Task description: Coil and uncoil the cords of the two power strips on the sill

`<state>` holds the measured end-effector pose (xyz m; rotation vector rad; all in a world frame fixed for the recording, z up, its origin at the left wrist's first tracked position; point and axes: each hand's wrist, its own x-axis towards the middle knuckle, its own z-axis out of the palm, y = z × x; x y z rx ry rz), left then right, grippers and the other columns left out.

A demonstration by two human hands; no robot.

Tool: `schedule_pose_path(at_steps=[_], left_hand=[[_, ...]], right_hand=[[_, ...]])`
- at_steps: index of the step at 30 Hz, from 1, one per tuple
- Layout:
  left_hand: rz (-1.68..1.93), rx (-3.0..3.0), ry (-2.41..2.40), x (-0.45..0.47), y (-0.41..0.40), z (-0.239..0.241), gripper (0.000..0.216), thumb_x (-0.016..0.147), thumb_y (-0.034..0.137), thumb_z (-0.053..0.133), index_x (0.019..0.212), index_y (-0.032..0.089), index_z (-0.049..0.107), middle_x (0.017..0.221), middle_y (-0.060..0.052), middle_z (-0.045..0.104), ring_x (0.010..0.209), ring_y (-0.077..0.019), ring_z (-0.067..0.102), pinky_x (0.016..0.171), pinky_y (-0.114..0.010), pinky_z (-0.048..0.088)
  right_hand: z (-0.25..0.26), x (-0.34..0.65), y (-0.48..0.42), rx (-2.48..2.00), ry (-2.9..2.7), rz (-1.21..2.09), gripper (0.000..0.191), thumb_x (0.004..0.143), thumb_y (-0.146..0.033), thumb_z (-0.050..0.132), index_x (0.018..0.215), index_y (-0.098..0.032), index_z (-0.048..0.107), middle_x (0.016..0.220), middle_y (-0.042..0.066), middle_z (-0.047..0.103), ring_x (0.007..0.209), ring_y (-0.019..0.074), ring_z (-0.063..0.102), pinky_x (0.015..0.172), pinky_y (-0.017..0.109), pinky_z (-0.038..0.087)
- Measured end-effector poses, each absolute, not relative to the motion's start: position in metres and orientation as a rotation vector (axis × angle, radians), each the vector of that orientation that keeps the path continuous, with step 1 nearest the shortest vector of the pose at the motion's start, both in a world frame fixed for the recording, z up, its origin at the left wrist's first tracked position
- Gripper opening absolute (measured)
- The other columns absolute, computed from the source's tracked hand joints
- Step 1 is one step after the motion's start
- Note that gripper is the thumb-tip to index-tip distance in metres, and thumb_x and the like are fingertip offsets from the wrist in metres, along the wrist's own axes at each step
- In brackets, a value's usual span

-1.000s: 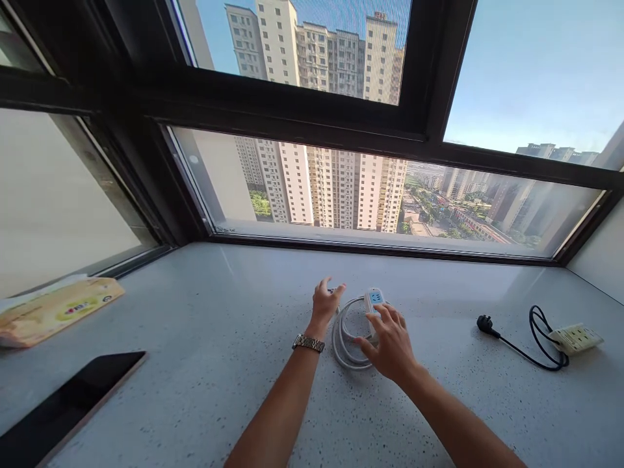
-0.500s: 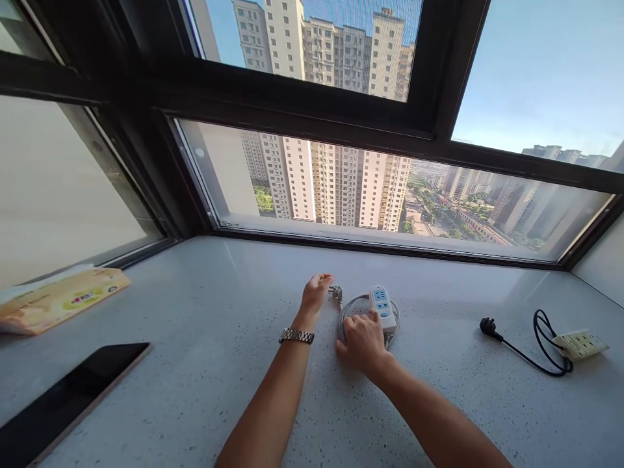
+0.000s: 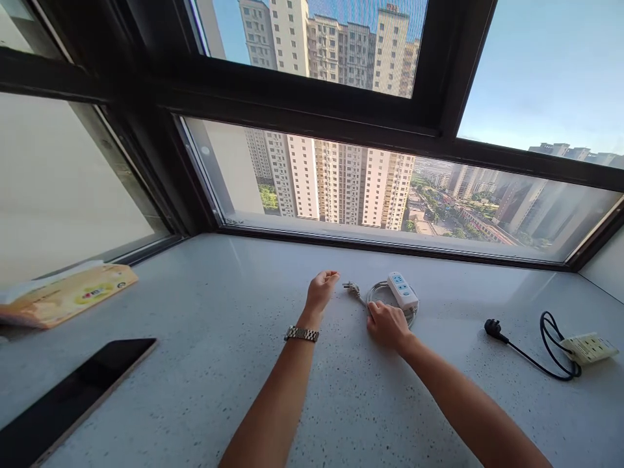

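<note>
Your right hand (image 3: 389,325) is closed around the near side of the coiled gray cable (image 3: 373,288), its knuckles up and its fingers curled in. The white power strip (image 3: 402,290), with blue socket faces, lies across the far right part of that coil, just beyond your right fingers, on the counter (image 3: 195,390). The cable's gray plug (image 3: 352,288) sticks out to the left of the coil, its prongs pointing toward your left hand (image 3: 322,290). That hand is narrow, with the fingers bent and drawn together, near the prongs but apart from them; you cannot tell how tightly it is closed. A metal watch (image 3: 301,335) circles your left wrist. Well to your right lies a cream power strip (image 3: 589,349), with a black cord (image 3: 533,364) looping away to a black plug (image 3: 494,328). On your left are a dark-screened device (image 3: 73,396) and, behind it, a yellow tissue pack (image 3: 88,296).
</note>
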<state>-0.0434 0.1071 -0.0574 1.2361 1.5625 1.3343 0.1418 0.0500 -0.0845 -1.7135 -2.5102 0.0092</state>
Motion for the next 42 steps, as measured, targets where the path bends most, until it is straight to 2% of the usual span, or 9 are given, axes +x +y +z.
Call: schedule_pose_path(at_steps=[7,12,17,22,26,29,32,37,42], left_hand=[[1.325,1.235,1.579,-0.040,0.111,-0.065,0.028,0.072,0.042,0.055,0.083,0.018,0.065,0.097,-0.011,0.070,0.096,-0.0267,0.062,0.071,-0.031,0.049],[1.314,1.240,1.577,-0.040,0.109,-0.064,0.028,0.072,0.042,0.055,0.084,0.018,0.065,0.096,-0.010,0.070,0.097,-0.0264,0.062,0.071,-0.030,0.049],[1.323,1.239,1.564,-0.040,0.108,-0.063,0.028,0.071,0.042,0.055,0.083,0.018,0.064,0.097,-0.010,0.070,0.097,-0.0261,0.062,0.073,-0.031,0.049],[1.319,1.236,1.557,-0.038,0.110,-0.065,0.028,0.071,0.041,0.056,0.084,0.018,0.064,0.099,-0.012,0.070,0.098,-0.0265,0.061,0.075,-0.032,0.049],[1.298,1.253,1.532,-0.038,0.109,-0.066,0.032,0.071,0.045,0.056,0.085,0.018,0.066,0.104,-0.012,0.069,0.101,-0.0282,0.061,0.073,-0.032,0.049],[1.292,1.261,1.512,-0.037,0.108,-0.065,0.032,0.070,0.045,0.057,0.084,0.018,0.066,0.103,-0.013,0.070,0.101,-0.0285,0.061,0.073,-0.032,0.049],[1.300,1.260,1.505,-0.035,0.107,-0.064,0.033,0.070,0.046,0.057,0.085,0.018,0.065,0.103,-0.013,0.069,0.100,-0.0283,0.061,0.072,-0.032,0.049],[1.309,1.269,1.506,-0.029,0.106,-0.066,0.034,0.071,0.045,0.056,0.088,0.017,0.064,0.100,-0.013,0.069,0.095,-0.0268,0.062,0.070,-0.032,0.048],[1.307,1.306,1.487,-0.021,0.104,-0.067,0.031,0.071,0.042,0.055,0.086,0.016,0.064,0.095,-0.012,0.069,0.089,-0.0250,0.063,0.066,-0.030,0.048]], right_hand=[[-0.069,0.281,0.077,-2.069,-2.378,0.031,0.032,0.090,-0.032,0.050,0.121,-0.026,0.055,0.110,0.008,0.066,0.096,0.0240,0.064,0.074,0.031,0.045],[-0.044,0.397,0.064,-2.549,-1.873,-0.120,0.037,0.086,-0.036,0.049,0.113,-0.015,0.064,0.119,0.023,0.060,0.116,0.0408,0.053,0.090,0.056,0.040],[-0.053,0.461,0.015,-2.437,-1.627,0.005,0.057,0.090,-0.054,0.032,0.122,-0.014,0.057,0.125,0.019,0.060,0.110,0.0289,0.060,0.081,0.036,0.052],[-0.089,0.482,-0.033,-2.125,-1.740,0.288,0.062,0.068,-0.064,0.056,0.113,-0.021,0.061,0.115,0.014,0.065,0.103,0.0298,0.063,0.080,0.035,0.052],[-0.087,0.479,-0.041,-2.260,-1.945,0.461,0.028,0.072,-0.045,0.055,0.086,-0.023,0.065,0.090,0.011,0.069,0.081,0.0274,0.065,0.070,0.035,0.050],[-0.079,0.464,-0.027,-2.281,-2.054,0.313,0.012,0.075,-0.030,0.049,0.073,-0.023,0.058,0.080,0.008,0.067,0.072,0.0237,0.062,0.064,0.032,0.046],[-0.080,0.441,-0.004,-2.238,-2.080,0.087,0.017,0.079,-0.022,0.044,0.084,-0.022,0.060,0.091,0.009,0.066,0.080,0.0220,0.063,0.067,0.030,0.046],[-0.093,0.417,0.037,-2.471,-1.843,-0.145,0.047,0.086,-0.021,0.039,0.132,-0.017,0.049,0.132,0.016,0.052,0.101,0.0283,0.062,0.069,0.034,0.048],[-0.092,0.418,0.064,-2.485,-1.907,-0.114,0.047,0.083,-0.020,0.046,0.129,-0.011,0.054,0.129,0.019,0.054,0.109,0.0313,0.058,0.078,0.037,0.049]])
